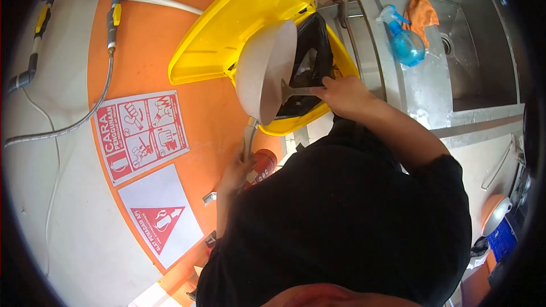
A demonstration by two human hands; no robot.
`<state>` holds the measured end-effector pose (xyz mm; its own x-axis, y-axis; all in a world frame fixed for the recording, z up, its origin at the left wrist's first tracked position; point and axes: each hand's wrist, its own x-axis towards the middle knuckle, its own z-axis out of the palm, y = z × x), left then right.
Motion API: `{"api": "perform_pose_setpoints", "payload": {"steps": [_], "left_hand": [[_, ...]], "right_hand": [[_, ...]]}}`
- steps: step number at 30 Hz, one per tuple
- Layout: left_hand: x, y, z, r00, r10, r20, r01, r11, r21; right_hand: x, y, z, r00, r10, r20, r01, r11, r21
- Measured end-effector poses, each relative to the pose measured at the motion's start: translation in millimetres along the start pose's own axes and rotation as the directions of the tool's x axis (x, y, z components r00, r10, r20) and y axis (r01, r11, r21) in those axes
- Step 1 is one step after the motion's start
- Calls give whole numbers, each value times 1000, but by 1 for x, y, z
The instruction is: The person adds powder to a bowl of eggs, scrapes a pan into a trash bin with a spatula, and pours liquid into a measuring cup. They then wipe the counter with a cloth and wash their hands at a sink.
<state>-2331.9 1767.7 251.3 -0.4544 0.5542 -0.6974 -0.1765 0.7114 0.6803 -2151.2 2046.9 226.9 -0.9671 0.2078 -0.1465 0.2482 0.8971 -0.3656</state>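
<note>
A pale grey wok [255,77] is tipped on its side over the open yellow bin [344,57]. My left hand [234,171] is closed around its handle [249,135]. In my right hand [344,96] is a metal spatula [301,90], its blade against or very near the wok's inner face. Beneath them, a black bin bag [318,31] lines the bin. What lies deep in the bag is hard to make out.
The bin's raised yellow lid [224,31] leans toward the orange wall. A red fire extinguisher [263,165] stands beside my left hand. At right, a blue spray bottle [407,46] and orange cloth [421,16] lie by the steel sink [483,62].
</note>
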Motion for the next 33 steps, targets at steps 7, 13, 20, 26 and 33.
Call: {"api": "perform_pose_setpoints", "payload": {"steps": [7,13,20,26,33], "left_hand": [[3,7,13,1000,-7,-18,11,977,211],[-2,12,17,992,34,-123,5,953,303],[6,-15,10,996,-42,-81,59,974,217],[-7,-11,11,987,-88,-134,88,996,-7],[-12,-15,16,991,-42,-124,24,989,-144]], "right_hand": [[15,-23,44,985,48,-165,-42,998,40],[16,-1,31,988,133,-82,-139,988,-71],[29,-2,82,989,143,-34,-142,989,32],[2,11,17,968,206,-141,-205,979,16],[25,0,79,991,130,17,-131,990,44]]}}
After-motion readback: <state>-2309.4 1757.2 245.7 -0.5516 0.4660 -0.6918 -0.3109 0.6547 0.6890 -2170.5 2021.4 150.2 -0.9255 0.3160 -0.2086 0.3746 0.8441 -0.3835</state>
